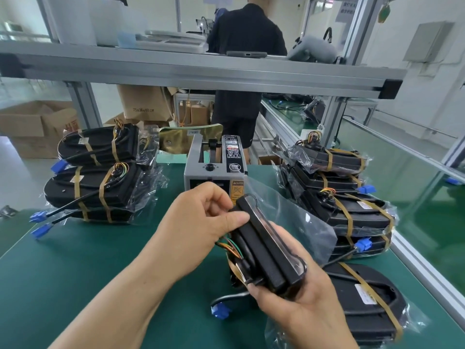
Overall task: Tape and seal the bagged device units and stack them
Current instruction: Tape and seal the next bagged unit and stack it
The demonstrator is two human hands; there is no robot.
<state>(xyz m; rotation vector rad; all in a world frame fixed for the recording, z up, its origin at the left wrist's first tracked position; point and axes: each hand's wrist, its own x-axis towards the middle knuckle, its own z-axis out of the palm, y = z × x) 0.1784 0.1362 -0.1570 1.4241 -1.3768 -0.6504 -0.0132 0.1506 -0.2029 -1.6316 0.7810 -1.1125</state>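
A black device unit (264, 245) in a clear plastic bag (297, 222) is held on edge above the green mat. My right hand (299, 306) cups it from below at its near end. My left hand (201, 222) pinches its far upper end between thumb and fingers. Coloured wires (227, 245) and a cable with a blue connector (220, 309) hang from the unit. The grey tape dispenser (214, 167) stands just behind my hands. Taped bagged units lie stacked at the left (98, 187) and at the right (352, 212).
Another taped unit (370, 301) lies at the near right beside the table's aluminium edge (427, 270). An aluminium shelf beam (201, 69) crosses overhead. A person in black (241, 71) stands behind the bench. Cardboard boxes (32, 127) sit on the floor at the left.
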